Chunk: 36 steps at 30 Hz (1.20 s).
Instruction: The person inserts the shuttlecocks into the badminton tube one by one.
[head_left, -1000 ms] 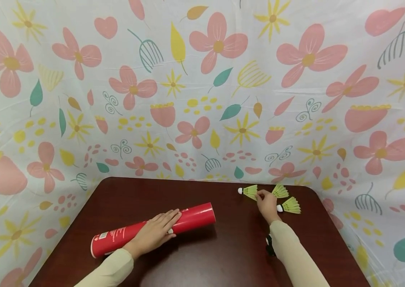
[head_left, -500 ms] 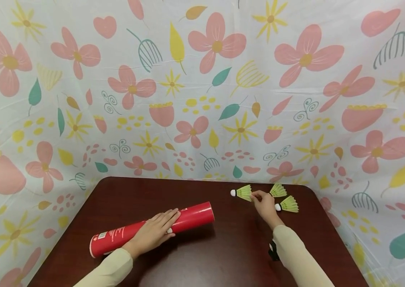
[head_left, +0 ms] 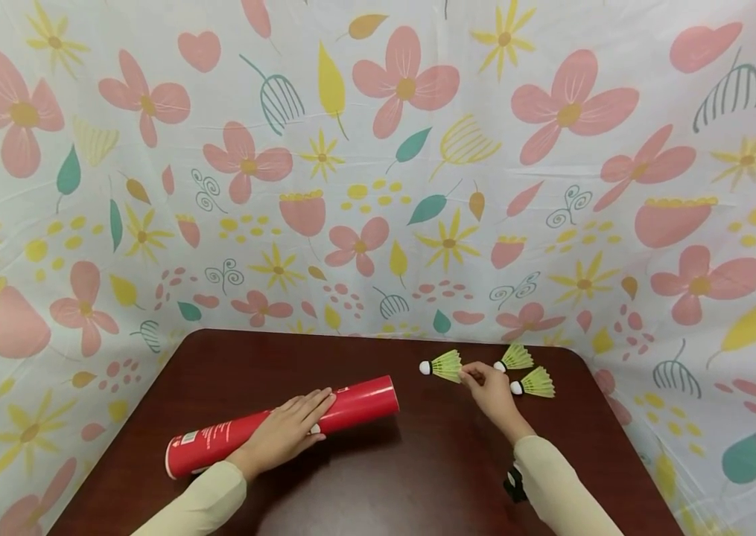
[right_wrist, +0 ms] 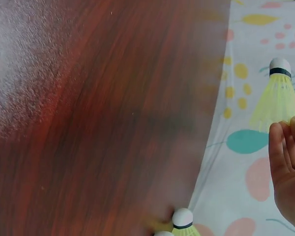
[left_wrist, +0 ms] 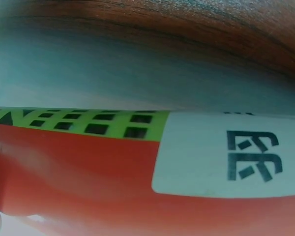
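A long red tube (head_left: pixel 280 426) lies on the dark wooden table (head_left: pixel 378 476), open end toward the right; in the left wrist view its red wall (left_wrist: pixel 73 182) with a white label fills the frame. My left hand (head_left: pixel 287 432) rests flat on top of the tube, fingers straight. My right hand (head_left: pixel 485 387) pinches the skirt of a yellow-green shuttlecock (head_left: pixel 439 366) and holds it above the table, white cork pointing left; it shows as the shuttlecock (right_wrist: pixel 278 96) in the right wrist view. Two more shuttlecocks (head_left: pixel 525 372) lie right of that hand.
A flowered cloth (head_left: pixel 378 164) hangs as a wall behind and to both sides of the table. The table's far right corner is just beyond the loose shuttlecocks. A black strap (head_left: pixel 515 484) sits on the right wrist.
My right hand has carried the pinched shuttlecock leftward, away from the two lying ones and toward the tube's open end. The left hand and tube have stayed put.
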Each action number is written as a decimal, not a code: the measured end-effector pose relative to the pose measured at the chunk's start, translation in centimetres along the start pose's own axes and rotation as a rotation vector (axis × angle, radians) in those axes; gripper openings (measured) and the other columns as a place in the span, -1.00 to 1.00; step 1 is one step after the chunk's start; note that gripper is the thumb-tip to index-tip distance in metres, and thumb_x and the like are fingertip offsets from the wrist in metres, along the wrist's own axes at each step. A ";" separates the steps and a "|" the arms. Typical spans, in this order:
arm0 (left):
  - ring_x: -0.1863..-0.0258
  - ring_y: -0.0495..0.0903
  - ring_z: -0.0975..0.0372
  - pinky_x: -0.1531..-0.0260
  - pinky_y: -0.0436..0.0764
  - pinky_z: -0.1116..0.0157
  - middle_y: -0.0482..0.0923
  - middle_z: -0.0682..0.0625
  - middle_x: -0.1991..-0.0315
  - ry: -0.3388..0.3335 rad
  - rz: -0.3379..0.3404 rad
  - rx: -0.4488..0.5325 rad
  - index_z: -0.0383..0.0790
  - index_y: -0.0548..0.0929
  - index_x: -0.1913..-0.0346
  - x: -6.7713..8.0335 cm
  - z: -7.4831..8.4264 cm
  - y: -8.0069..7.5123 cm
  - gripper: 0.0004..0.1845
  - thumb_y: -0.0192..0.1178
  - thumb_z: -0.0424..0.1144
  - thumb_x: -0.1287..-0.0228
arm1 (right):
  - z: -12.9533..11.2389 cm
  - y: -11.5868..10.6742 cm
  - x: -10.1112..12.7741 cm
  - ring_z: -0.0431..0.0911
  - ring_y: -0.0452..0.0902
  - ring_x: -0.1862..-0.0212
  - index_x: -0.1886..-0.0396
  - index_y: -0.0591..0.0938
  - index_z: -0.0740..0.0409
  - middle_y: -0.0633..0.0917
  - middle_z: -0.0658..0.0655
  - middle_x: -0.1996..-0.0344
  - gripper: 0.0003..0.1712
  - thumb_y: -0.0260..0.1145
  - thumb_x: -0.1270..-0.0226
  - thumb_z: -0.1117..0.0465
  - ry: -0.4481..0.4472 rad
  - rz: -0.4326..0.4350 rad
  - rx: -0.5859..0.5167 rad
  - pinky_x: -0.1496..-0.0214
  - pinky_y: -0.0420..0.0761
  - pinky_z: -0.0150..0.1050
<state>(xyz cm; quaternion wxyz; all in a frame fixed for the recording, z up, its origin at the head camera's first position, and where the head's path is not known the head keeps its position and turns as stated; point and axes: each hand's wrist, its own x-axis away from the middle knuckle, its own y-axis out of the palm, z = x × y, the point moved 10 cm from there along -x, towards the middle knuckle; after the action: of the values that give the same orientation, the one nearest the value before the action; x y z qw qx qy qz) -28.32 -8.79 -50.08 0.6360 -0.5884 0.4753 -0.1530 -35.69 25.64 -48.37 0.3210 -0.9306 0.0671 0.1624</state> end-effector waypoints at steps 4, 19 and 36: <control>-0.31 0.36 0.10 -0.21 0.41 0.11 0.23 -0.09 -0.43 0.005 0.010 -0.011 -0.18 0.19 -0.48 0.0 0.0 -0.1 -0.10 0.37 0.00 -0.14 | -1.0 0.0 0.8 0.00 0.65 0.35 0.29 0.69 0.23 0.71 0.12 0.43 -0.95 0.32 -0.27 0.35 -0.039 0.005 -0.036 0.38 0.60 -0.32; -0.32 0.35 0.10 -0.25 0.38 0.15 0.24 -0.09 -0.42 -0.002 0.015 -0.003 -0.19 0.22 -0.46 -0.2 0.1 -0.6 -0.11 0.38 -0.02 -0.13 | -4.0 1.2 3.2 -0.09 0.66 0.38 0.32 0.69 0.20 0.71 -0.01 0.45 -0.96 0.36 -0.24 0.32 -0.164 0.003 -0.111 0.37 0.62 -0.33; -0.32 0.36 0.09 -0.23 0.40 0.12 0.28 -0.12 -0.40 0.005 0.012 0.000 -0.20 0.23 -0.45 -0.3 0.5 -0.5 -0.11 0.40 -0.02 -0.11 | -6.2 3.5 4.1 -0.26 0.61 0.39 0.37 0.70 0.14 0.71 -0.02 0.44 -0.92 0.41 -0.14 0.37 -0.210 0.009 -0.147 0.33 0.64 -0.30</control>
<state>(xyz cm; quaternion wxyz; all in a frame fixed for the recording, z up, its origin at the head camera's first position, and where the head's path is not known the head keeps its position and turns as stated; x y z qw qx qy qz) -27.87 -8.39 -49.60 0.6359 -0.5849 0.4805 -0.1506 -31.01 18.98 -47.26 0.2563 -0.9292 0.0253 0.2649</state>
